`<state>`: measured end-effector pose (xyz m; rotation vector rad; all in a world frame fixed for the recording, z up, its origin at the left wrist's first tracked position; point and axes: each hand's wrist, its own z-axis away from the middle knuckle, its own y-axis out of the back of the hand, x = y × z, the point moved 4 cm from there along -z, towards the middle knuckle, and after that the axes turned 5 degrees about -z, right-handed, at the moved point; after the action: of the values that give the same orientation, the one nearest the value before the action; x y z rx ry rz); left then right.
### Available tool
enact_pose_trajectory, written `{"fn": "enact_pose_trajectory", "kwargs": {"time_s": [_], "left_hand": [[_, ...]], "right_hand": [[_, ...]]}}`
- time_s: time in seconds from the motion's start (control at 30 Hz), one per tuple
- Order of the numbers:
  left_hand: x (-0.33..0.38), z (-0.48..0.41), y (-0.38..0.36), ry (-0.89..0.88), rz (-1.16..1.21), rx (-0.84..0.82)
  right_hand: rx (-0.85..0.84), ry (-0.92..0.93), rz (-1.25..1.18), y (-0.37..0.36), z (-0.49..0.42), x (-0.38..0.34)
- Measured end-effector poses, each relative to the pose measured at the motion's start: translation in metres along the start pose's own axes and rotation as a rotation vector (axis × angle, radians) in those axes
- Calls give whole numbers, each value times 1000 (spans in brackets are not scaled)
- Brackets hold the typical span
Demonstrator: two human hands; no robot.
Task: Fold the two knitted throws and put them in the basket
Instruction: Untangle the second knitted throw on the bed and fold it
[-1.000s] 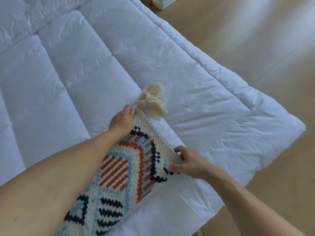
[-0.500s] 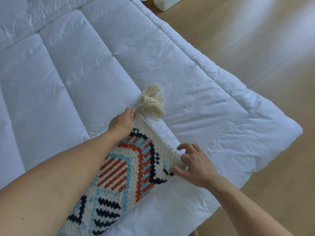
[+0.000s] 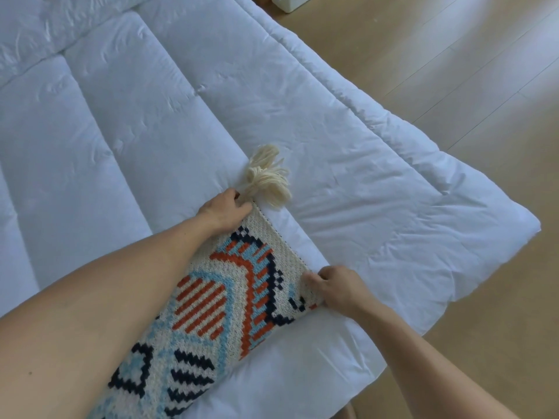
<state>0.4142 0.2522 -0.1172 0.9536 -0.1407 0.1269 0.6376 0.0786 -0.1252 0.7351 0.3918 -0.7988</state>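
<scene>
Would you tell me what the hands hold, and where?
The knitted throw, by its far edge: left hand at the tasselled corner, right hand at the opposite corner.

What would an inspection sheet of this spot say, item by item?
Surface: white quilted duvet, wrinkled.
Job's things: one patterned knitted throw lies on the duvet, cream tassel at its far corner; second throw and basket not in view.
Clutter: nothing seen.
Hands: left hand grips the corner by the tassel; right hand pinches the nearer corner.
Cables: nothing seen.
Surroundings: wooden floor; white container at the top edge.
</scene>
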Motion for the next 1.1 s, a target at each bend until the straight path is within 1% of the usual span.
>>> {"fn": "enact_pose_trajectory", "kwargs": {"time_s": [0.07,0.17,0.23,0.3,0.37,0.43,0.53,0.57,0.6,0.67,0.73,0.8,0.87,0.93,0.97,1.0,1.1], "left_hand": [[2,-2,4,33,-4,-69],[9,-4,3,30,-23,-152],[14,-5,3,11,74,-182],[23,-9,15,-26,193,-123],[33,-16,32,-65,283,15],[46,-24,40,-117,336,85],[53,-37,26,-152,301,39],[53,-41,21,-142,284,56],[53,-44,19,-134,270,94],[57,-48,21,-151,217,187],[64,-52,28,-199,181,282],[67,-56,33,-214,196,350],[66,-60,31,-186,223,316],[59,-61,23,-159,270,176],[52,-60,21,-147,284,98],[44,-57,21,-137,273,38],[15,-44,27,-72,187,-63]], "right_hand": [[-39,-15,-93,-1,0,0],[-212,-67,-204,-6,3,4],[-228,-70,-255,0,2,7],[-138,-53,-342,18,0,6],[-16,-25,-428,37,-5,2],[54,-14,-466,53,-13,0],[57,-14,-376,58,-29,5],[74,-13,-368,60,-33,7],[84,-14,-387,63,-36,10],[50,-29,-434,70,-41,12],[9,-54,-404,77,-46,11],[34,-59,-358,82,-52,9],[111,-35,-211,84,-57,7],[126,-19,4,81,-57,4],[110,-25,70,78,-56,3],[84,-34,93,77,-56,1],[54,-18,26,78,-58,-21]]}}
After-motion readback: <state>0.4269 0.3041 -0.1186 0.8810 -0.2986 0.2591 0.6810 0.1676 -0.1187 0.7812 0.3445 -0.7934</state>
